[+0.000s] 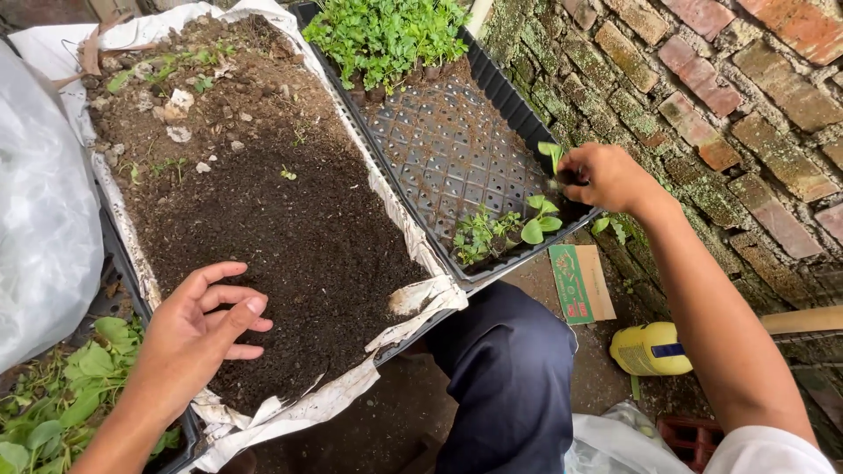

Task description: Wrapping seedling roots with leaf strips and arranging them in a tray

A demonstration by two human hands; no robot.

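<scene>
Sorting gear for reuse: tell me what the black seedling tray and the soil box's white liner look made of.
Seedling tray: seemingly thin moulded plastic, black, slightly glossy, with a regular pressed grid of cells. White liner: likely thin plastic sheeting or woven sacking; it crumples, folds and tears at the rim.

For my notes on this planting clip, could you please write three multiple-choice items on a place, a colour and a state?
1. Where is the left hand?
A. over the soil bed
B. on the brick paving
C. on the bottle

2. What colour is the bottle?
A. red
B. yellow
C. white

3. What is the right hand doing?
A. lying flat and empty
B. pinching a seedling at the black tray
C. gripping the bottle

Answers: 1 A, fingers spread above dark soil; 2 B, yellow body; 3 B, fingertips closed on a small green plant.
</scene>
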